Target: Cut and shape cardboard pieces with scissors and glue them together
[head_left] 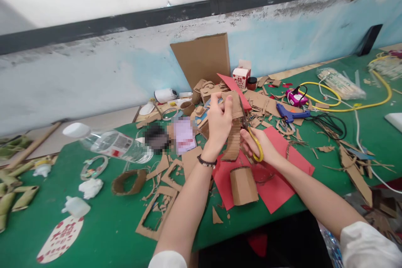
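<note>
My left hand (219, 122) is raised over the green table (103, 226) and pinches the top of a strip of corrugated cardboard (233, 140) that hangs down from it. My right hand (258, 144) grips yellow-handled scissors (252, 136), whose blades reach up along the strip's right edge. Below both hands a short cardboard cylinder (243, 185) stands on a sheet of red paper (276, 188). A black bracelet circles my left wrist.
Cardboard offcuts and cut-out frames (157, 211) litter the table. A cardboard ring (129, 181) and a lying water bottle (109, 142) are at the left. A blue glue gun (290, 114), yellow cable (354, 106) and a big cardboard sheet (202, 58) lie further back.
</note>
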Tool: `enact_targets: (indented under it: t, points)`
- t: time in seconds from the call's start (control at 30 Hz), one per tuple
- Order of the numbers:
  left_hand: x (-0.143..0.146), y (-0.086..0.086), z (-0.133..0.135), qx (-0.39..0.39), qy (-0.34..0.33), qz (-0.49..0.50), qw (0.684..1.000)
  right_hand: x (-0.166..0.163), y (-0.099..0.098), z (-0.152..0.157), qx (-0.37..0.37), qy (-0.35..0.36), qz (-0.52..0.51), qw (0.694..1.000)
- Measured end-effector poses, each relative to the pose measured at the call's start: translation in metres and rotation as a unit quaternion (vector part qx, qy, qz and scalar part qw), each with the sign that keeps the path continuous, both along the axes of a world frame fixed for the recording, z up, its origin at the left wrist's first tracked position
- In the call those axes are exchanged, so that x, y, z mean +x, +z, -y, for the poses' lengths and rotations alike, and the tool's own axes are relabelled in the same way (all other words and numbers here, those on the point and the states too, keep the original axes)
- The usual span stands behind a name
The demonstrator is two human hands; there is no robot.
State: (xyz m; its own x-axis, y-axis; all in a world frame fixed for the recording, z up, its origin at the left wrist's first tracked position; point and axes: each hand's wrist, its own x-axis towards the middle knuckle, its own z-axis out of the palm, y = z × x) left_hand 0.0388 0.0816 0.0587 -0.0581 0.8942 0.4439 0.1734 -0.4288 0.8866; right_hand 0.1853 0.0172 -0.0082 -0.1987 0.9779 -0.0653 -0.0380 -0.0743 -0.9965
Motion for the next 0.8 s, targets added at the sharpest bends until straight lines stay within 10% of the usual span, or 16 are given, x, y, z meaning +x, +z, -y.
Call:
enact_targets:
  t: [0.8]
  points:
    - [0.021, -0.007, 0.012, -0.015, -0.059, -0.017, 0.998, 0.008, 0.002, -0.005, 0.085, -0.033, 0.033, 0.995]
